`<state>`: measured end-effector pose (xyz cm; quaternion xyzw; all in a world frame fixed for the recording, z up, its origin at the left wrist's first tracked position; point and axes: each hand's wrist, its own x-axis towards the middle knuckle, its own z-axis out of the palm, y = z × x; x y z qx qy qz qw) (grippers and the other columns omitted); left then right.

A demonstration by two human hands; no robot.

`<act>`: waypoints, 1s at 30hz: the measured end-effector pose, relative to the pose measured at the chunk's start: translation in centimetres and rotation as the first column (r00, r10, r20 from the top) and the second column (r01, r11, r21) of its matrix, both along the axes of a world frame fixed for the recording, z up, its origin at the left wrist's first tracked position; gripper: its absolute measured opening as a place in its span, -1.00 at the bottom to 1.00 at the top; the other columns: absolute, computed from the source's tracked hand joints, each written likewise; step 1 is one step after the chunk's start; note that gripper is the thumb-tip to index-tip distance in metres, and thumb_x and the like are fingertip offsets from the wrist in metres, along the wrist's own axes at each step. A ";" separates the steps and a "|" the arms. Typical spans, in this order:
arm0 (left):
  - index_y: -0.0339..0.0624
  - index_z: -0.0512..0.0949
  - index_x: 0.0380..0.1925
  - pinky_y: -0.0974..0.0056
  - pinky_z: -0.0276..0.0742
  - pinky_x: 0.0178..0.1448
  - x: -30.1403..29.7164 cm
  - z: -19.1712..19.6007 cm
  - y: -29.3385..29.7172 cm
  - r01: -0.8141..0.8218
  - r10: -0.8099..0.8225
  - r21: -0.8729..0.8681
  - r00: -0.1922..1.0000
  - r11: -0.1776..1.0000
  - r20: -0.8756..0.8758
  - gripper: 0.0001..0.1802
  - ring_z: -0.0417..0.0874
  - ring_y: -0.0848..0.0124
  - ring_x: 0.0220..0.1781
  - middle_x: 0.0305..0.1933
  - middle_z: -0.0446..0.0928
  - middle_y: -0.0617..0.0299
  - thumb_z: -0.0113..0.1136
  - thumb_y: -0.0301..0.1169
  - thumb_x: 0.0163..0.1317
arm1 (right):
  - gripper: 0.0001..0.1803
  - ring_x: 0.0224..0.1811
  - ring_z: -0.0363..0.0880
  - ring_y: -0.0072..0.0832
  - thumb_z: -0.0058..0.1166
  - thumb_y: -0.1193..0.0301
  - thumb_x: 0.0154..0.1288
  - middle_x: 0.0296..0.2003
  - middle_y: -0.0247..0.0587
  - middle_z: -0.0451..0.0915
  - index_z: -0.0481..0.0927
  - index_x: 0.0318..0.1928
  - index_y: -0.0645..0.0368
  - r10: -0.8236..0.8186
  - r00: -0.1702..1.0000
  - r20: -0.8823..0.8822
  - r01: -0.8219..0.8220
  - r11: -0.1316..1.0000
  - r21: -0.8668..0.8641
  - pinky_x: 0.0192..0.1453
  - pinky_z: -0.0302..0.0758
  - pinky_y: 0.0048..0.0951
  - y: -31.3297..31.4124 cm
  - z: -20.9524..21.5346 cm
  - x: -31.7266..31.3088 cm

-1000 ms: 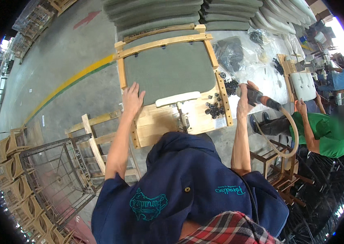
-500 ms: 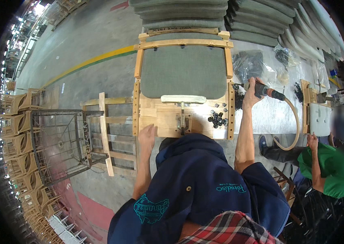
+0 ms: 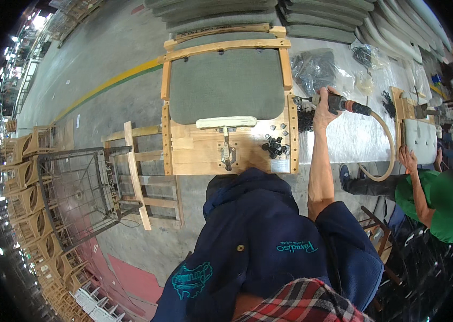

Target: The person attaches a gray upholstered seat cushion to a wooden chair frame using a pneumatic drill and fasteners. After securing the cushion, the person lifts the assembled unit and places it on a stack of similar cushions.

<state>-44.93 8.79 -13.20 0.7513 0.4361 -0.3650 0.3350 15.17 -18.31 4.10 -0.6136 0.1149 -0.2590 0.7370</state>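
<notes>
Our right hand (image 3: 323,111) is wrapped firmly round a tool (image 3: 337,103), its fingers closed on the body. Our left hand is out of sight, so we cannot tell its state. From the right hand the tool's tip points left, to the right rail of a wooden jig (image 3: 194,156); we cannot tell if the two touch.

The grey-green pad (image 3: 226,86) lies flat in the jig, left of the hand and reaching farther from us. A clamp's white bar (image 3: 226,123) crosses the pad's near edge. Left of the hand and nearer us, loose black pieces (image 3: 276,147) sit on the jig. A hose (image 3: 390,142) loops from the tool, right of the hand and back toward us. Just beyond the hand lie clear bags (image 3: 315,70); farther right, a co-worker in green (image 3: 425,198) touches a pale pad (image 3: 420,140).
</notes>
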 end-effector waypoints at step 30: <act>-0.34 0.61 -0.07 0.21 0.51 -0.01 3.3 0.7 1.6 -0.076 0.086 -0.056 0.975 0.996 0.207 -0.52 0.66 0.16 -0.09 -0.19 0.64 -0.10 -0.02 -0.10 0.39 | -0.64 -0.26 0.49 -0.60 0.32 0.47 0.22 -0.31 -0.34 0.56 0.56 0.00 0.26 0.232 0.967 -0.104 -0.254 0.899 -0.357 -0.09 0.45 -0.54 2.9 -2.1 -0.5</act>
